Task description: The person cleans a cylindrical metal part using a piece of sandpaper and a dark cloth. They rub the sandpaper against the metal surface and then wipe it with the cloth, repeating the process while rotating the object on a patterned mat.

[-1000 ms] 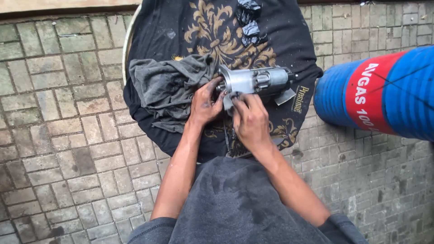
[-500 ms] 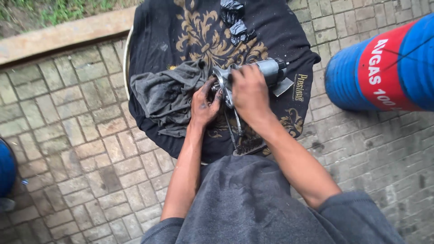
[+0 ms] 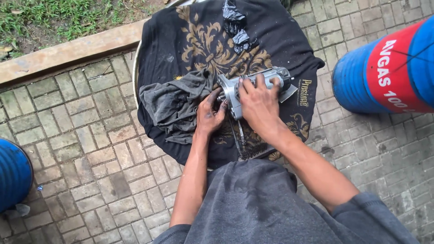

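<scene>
Right hand [image 3: 257, 101] grips grey cylindrical metal motor [image 3: 253, 86]; left hand [image 3: 209, 113] pinches its shaft end, beside crumpled grey rag [image 3: 174, 104].

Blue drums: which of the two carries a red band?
The blue drum at the right edge, beside the cloth-covered round table; the drum at the left edge is plain blue.

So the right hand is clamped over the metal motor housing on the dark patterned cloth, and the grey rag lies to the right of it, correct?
Not quite. In the head view the grey rag lies to the left of the metal motor housing, beside the left hand. The rest holds: the right hand is clamped over the housing on the dark patterned cloth.
</scene>
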